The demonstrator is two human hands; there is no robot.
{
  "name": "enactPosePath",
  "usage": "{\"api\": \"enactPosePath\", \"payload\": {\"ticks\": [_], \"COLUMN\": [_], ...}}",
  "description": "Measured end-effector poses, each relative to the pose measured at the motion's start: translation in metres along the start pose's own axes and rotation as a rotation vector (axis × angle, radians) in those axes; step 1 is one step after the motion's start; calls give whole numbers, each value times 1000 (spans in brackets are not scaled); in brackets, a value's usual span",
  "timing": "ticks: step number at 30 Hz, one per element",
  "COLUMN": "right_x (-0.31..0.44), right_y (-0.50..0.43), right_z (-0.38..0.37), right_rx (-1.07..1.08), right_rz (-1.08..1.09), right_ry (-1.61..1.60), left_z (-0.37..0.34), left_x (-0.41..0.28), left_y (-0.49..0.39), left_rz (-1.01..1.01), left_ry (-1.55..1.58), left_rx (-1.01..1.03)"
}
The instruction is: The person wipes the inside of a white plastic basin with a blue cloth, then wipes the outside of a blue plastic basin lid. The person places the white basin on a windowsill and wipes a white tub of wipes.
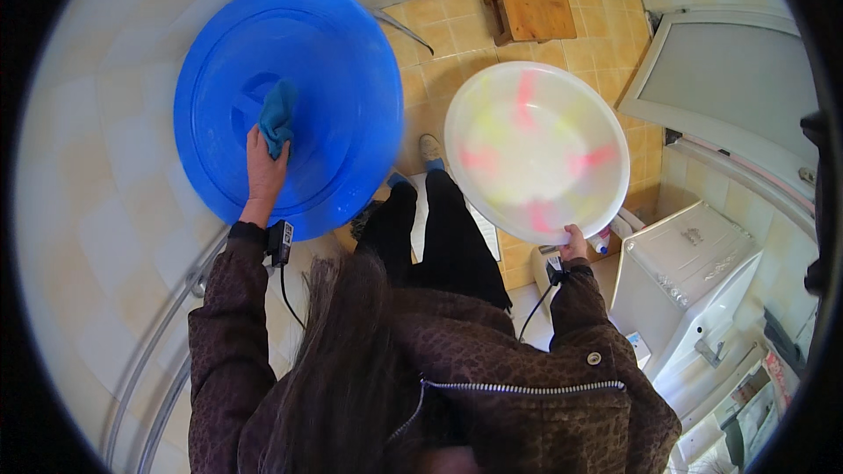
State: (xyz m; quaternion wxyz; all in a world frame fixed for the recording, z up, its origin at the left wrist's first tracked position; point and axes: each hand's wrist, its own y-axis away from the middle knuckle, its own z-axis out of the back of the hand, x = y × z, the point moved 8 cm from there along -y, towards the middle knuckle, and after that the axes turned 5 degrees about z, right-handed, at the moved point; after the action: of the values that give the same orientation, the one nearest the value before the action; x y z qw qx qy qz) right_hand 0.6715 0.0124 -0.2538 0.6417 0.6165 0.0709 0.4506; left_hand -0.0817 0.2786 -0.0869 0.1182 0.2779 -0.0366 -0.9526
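Note:
My left hand (pixel 267 168) grips a crumpled teal cloth (pixel 278 115) over the round blue plastic lid (pixel 329 79), which fills the upper left of the view and has a recessed handle near its middle. Whether the cloth touches the lid I cannot tell. On the other side, my right hand (pixel 573 243) holds the near rim of a large white plastic basin (pixel 527 171) with blurred pink and yellow patterns inside. The basin hangs above the tiled floor, its inside facing the camera.
A wooden stool (pixel 537 8) stands on the tiled floor near the far wall. To the right are a frosted-panel door (pixel 724 72) and a white cabinet (pixel 685 257). Metal rails (pixel 155 336) run along the left wall. A bottle (pixel 599 241) is behind the basin's near rim.

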Motion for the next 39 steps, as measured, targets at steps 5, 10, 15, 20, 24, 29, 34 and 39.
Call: {"api": "enactPosePath", "payload": {"ticks": [5,10,15,20,24,29,34,39], "right_x": [-15,-67,-122,-172,-184,-185,-181,-182], "right_y": [-36,-70,-97,-123,-137,-153,-169,-179], "right_z": [-26,-49,-61,-86,-106,-129,-145,-150], "right_rx": [-37,2,76,142,175,141,117,14], "right_rz": [-25,-71,-118,-171,-197,-130,-138,-120], "right_ry": [-26,-48,-107,-131,-130,-78,-57,6], "left_z": [-29,-49,-51,-49,-45,-45,-45,-45], "left_x": [-6,8,21,28,18,17,13,11], "left_y": [10,25,28,26,28,30,33,33], "left_rz": [-55,-107,-137,-59,-128,-80,-87,-92], "left_ry": [-36,-196,-234,-269,-313,-278,-336,-356], "left_rx": [115,129,165,242,208,210,212,209]}}
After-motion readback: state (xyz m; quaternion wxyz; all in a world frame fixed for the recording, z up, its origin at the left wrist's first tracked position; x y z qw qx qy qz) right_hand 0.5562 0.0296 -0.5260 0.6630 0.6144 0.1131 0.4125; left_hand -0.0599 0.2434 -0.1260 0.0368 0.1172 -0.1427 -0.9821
